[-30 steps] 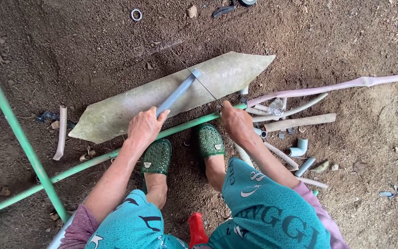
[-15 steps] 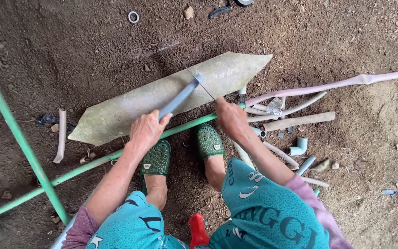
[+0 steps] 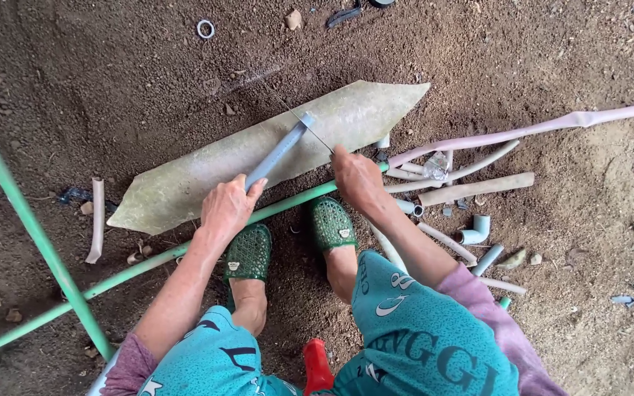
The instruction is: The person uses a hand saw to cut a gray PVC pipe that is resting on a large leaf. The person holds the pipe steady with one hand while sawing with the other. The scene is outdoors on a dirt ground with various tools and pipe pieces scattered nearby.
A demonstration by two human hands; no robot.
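fingers: left hand (image 3: 227, 207) wrapped round grey pipe (image 3: 279, 152) | right hand (image 3: 355, 176) gripping thin blade (image 3: 314, 133) | both over pale board (image 3: 273, 150)

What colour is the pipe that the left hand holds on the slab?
Grey-blue, the pipe in the left hand, shown in the head view.

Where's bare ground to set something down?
Free: dirt above the pointed slab, up to the small ring; dirt far right beyond the tan pipe. Crowded: pipe scraps beside the right hand.
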